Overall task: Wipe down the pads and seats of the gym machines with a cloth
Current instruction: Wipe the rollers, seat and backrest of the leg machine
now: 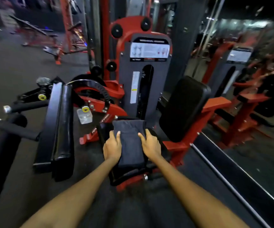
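Note:
A dark grey folded cloth lies flat on the black seat of a red and grey gym machine. My left hand grips the cloth's left edge, thumb on top. My right hand holds its right edge the same way. Both hands press the cloth onto the seat. The black back pad stands upright just right of the seat. Two long black leg pads hang to the left of the seat.
The weight stack housing with an instruction label rises behind the seat. Foam roller handles stick out at far left. A mirror wall with a low ledge runs along the right. More benches stand at the back left on dark floor.

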